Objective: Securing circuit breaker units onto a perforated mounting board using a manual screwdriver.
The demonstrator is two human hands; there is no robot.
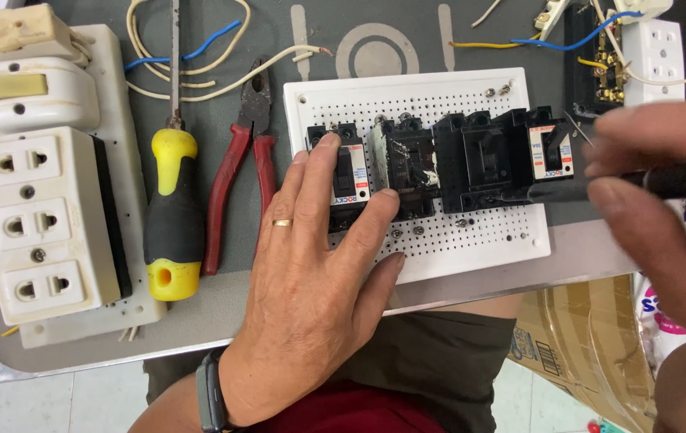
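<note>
The board (439, 248) is matt white plastic, perforated all over. The breakers (471, 160) are black plastic, one scuffed and dusty. The screwdriver (171, 216) has a yellow and black rubbery grip and a metal shaft. The pliers (239, 176) are dull metal with red plastic sleeves. The sockets (38, 216) are yellowed, grimy plastic. The table (231, 297) is probably painted metal, matt grey. The box (584, 337) is brown cardboard.

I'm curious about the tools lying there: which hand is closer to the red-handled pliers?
Left. The left hand lies on the white board just right of the red-handled pliers; the right hand is far off right, holding a dark tool.
</note>
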